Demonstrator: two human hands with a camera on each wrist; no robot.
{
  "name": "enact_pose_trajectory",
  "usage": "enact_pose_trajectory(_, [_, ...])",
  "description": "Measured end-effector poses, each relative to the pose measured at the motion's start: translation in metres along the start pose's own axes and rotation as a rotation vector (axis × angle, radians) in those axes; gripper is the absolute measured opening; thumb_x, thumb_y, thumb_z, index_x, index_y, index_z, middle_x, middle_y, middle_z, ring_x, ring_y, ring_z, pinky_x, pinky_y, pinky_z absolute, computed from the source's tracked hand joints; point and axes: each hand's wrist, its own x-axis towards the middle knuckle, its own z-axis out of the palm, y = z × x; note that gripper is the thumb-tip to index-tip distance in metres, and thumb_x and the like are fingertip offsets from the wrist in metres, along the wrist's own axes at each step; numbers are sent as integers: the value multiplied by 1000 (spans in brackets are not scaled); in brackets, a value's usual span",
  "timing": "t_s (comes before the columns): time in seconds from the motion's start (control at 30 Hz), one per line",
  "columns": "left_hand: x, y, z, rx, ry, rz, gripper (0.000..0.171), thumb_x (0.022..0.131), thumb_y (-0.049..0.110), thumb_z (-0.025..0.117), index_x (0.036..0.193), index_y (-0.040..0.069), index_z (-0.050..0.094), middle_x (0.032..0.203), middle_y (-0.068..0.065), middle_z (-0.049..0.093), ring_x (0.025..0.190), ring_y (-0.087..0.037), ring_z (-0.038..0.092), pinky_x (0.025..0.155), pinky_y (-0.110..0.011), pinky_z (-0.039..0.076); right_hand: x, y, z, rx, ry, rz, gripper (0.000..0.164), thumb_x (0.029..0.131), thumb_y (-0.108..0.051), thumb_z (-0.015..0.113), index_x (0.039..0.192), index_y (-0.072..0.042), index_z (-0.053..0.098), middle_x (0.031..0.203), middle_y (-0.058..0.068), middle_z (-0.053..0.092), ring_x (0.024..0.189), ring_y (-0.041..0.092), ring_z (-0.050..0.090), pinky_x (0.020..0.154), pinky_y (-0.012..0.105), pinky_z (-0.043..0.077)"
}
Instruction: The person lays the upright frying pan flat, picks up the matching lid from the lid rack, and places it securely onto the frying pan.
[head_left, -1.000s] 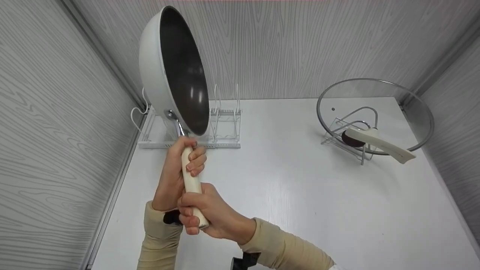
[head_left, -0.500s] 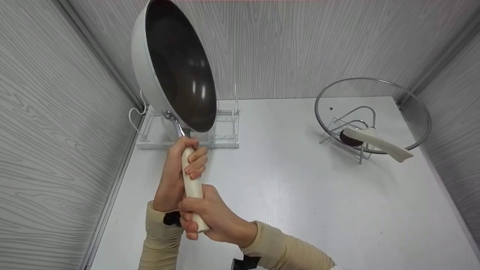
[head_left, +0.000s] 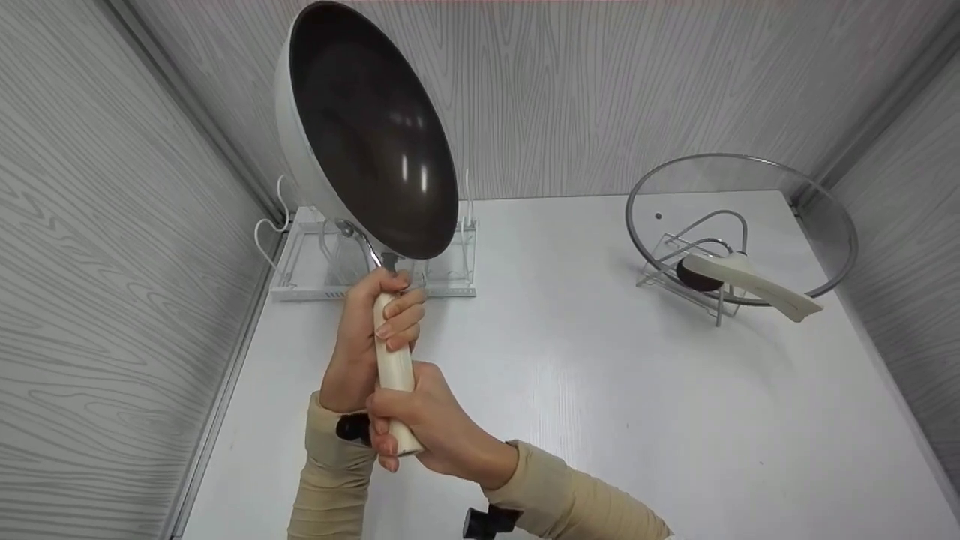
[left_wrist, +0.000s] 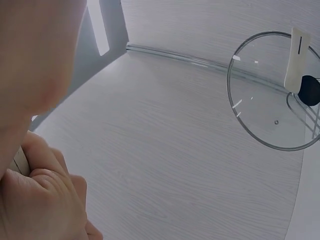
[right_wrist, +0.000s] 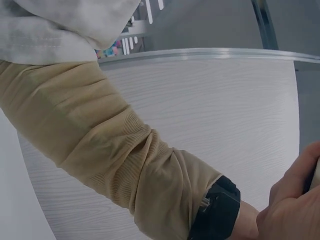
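A deep frying pan, cream outside and dark brown inside, is held up on its side over the left part of the table, handle toward me. My left hand grips the cream handle close to the pan. Lower down, my right hand wraps round the handle's end. Behind the pan, a white wire rack stands on the table, partly hidden by it. The left wrist view shows fingers curled round a bit of the cream handle; in the right wrist view the right hand shows only at the corner.
At the right, a glass lid with a steel rim and a cream-and-brown knob handle leans upright in a small wire stand. Grey wood-grain walls enclose the white table at the back and both sides.
The pan has turned so that more of its dark inside faces me. Both hands have shifted slightly right with the handle, keeping their grip. The lid stays in its stand.
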Motion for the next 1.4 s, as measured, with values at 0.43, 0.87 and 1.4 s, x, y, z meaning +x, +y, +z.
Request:
enact_pose_trajectory(0.43, [11,-3,0,36,66,0,23,96,4,21,80,8,37,58,0,34,42,-8,30,35,-21,41,-2,-4,-12,-39,13,-54,9,85,-1,50,77,-1,50,51,0,50,39,8,49,35,24,44])
enact_pose_trajectory(0.87, [18,-13,3,139,230,45,15,98,7,27,86,6,36,67,-1,34,46,-8,35,39,-17,37,-6,0,-23,-70,53,-87,2,84,-1,50,85,0,48,53,0,51,37,9,50,34,25,44])
enact_pose_trajectory(1.4, [21,-8,1,417,301,-11,11,99,12,36,97,3,42,75,-3,41,57,-13,42,48,-22,41,-9,3,-31,-189,120,-104,15,80,2,51,94,1,46,53,3,53,37,10,52,33,27,45])
